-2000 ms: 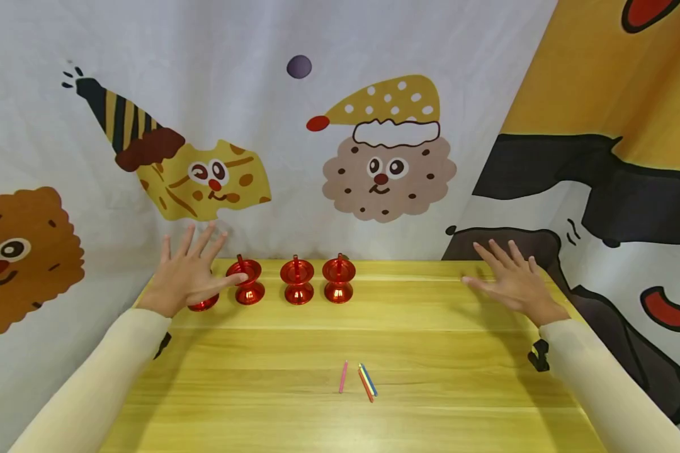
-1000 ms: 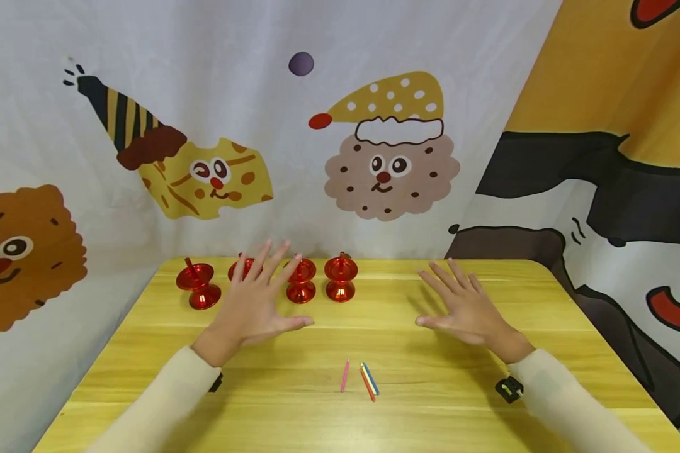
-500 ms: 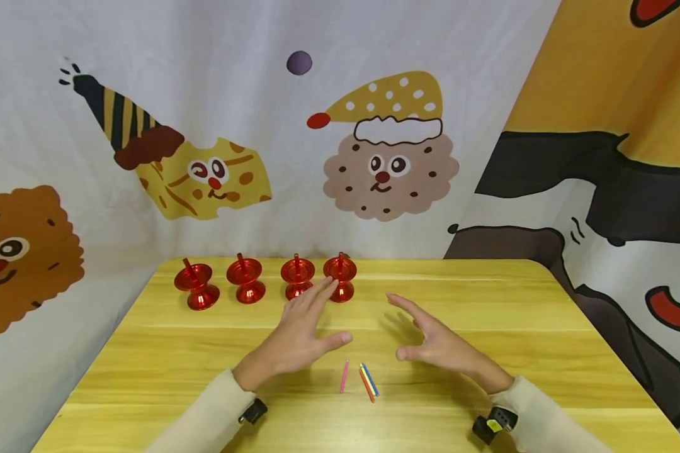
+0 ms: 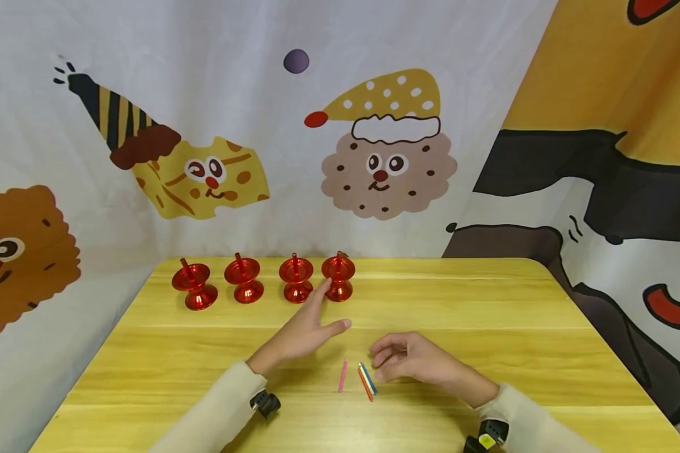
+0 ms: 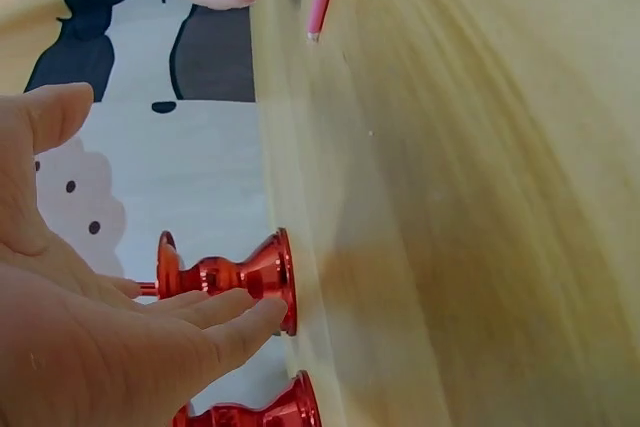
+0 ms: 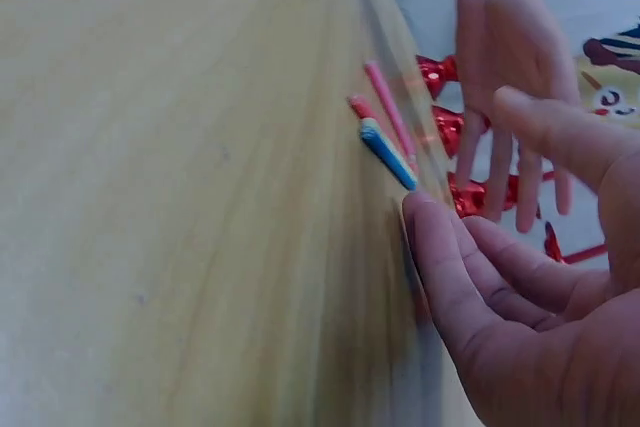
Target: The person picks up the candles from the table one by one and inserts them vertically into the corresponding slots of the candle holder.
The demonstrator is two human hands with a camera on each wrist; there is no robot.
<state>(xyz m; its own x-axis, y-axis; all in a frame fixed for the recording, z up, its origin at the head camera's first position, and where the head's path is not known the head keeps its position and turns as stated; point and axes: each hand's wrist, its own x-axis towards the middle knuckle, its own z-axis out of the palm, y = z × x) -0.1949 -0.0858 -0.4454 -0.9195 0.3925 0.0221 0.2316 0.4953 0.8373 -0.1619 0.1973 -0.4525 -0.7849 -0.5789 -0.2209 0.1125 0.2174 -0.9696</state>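
In the head view my left hand hovers over the table with its fingers extended. Its fingertips overlap the rightmost red metallic candle holder, and the palm holds nothing. My right hand is just right of a small bunch of thin candles, its fingers loosely bent and apart from the thumb. That bunch has a blue candle, a red candle and a pale yellow one between them. Slightly left lies a separate pink candle. In the right wrist view my right fingertips come close to the blue candle.
More red candle holders stand in a row along the back left of the wooden table, each with an upright red stem in its dish. A cartoon-printed curtain hangs right behind the table's back edge.
Both hands have come inward and down from the table's sides toward the middle. My right hand's fingers have gone from spread to bent beside the candles. Holders and candles have stayed in place.
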